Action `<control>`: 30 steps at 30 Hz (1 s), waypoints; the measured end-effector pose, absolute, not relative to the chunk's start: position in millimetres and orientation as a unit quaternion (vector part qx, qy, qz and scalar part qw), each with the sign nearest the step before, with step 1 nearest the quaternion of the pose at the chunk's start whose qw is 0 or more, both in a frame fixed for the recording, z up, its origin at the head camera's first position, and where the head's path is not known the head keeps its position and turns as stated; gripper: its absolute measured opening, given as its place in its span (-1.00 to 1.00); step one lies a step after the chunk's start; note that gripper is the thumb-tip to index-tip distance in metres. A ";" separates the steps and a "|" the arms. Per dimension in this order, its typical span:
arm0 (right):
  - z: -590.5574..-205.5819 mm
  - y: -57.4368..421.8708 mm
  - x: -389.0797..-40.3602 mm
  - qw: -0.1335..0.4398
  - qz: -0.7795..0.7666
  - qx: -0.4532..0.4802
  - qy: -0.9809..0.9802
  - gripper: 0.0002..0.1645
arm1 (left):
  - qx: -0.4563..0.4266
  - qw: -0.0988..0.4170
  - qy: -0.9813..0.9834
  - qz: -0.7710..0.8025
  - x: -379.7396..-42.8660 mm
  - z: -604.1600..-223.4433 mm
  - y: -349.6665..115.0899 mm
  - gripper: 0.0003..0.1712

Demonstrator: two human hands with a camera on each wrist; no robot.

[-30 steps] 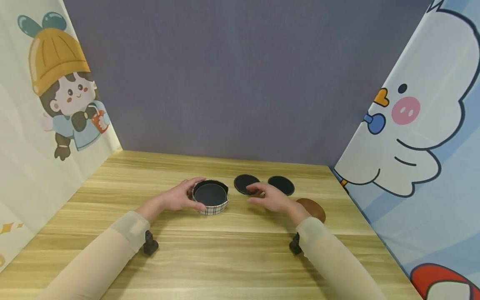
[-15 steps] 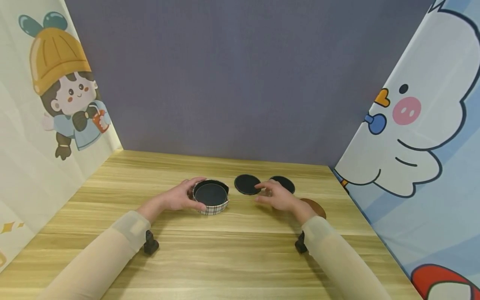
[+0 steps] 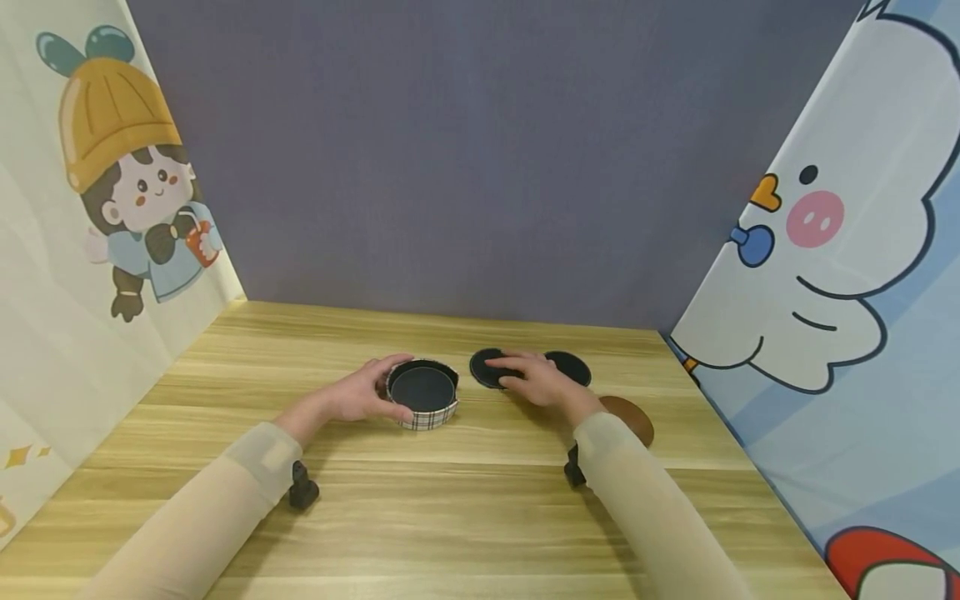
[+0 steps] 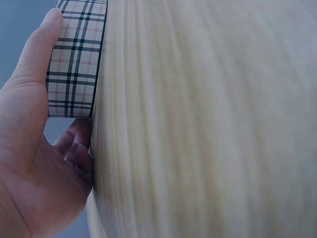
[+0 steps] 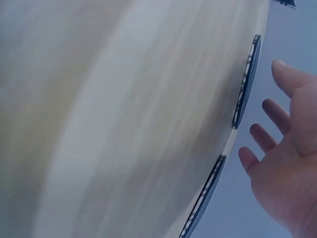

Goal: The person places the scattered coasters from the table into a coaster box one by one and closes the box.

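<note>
Plaid holder [image 3: 431, 419] sits on the bench [image 3: 442, 508], gripped by the left hand [image 3: 363, 396], thumb and fingers curled round its side seemingly for steadiness, while the right hand [image 3: 542, 381], fingers loosely spread and holding nothing, hovers at the nearest black disc [image 3: 482, 372].

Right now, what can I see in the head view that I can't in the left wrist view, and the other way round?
Only the head view shows the right hand, two black discs, a brown disc, the cartoon figures and the inside of the round plaid holder.

Only the left wrist view shows the palm side of the left hand and thin reddish lines in the plaid.

Both show that hand's thumb against the holder's wall, and the wooden table.
</note>
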State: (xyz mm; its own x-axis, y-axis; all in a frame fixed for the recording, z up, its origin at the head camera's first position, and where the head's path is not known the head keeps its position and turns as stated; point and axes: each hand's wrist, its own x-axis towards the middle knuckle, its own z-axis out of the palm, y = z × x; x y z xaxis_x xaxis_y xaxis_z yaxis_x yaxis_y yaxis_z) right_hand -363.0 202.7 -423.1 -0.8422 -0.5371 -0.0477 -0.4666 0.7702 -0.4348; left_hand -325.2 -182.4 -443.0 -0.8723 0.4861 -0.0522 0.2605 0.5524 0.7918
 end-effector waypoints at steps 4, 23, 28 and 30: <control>-421.7 195.4 -366.5 0.089 -0.181 -0.264 0.943 -0.46 | 0.211 0.132 0.873 0.419 -324.7 -442.2 -180.7 0.35; -421.9 191.9 -360.2 0.125 -0.145 -0.258 0.947 -0.46 | 0.215 0.130 0.876 0.413 -323.9 -440.6 -181.0 0.36; -421.6 193.2 -350.6 0.129 -0.146 -0.269 0.943 -0.47 | 0.217 0.131 0.874 0.415 -324.9 -441.9 -182.3 0.35; -422.1 194.1 -346.4 0.127 -0.149 -0.275 0.941 -0.48 | 0.217 0.132 0.871 0.420 -324.6 -442.5 -182.4 0.36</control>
State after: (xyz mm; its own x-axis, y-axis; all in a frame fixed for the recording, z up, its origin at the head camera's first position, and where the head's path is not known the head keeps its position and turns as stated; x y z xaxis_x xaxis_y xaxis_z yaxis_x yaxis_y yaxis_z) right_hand -346.4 194.1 -422.1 -0.8162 -0.5559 -0.1574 -0.4798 0.8040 -0.3513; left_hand -324.6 -182.4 -442.5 -0.8704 0.4899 -0.0480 0.2677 0.5529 0.7891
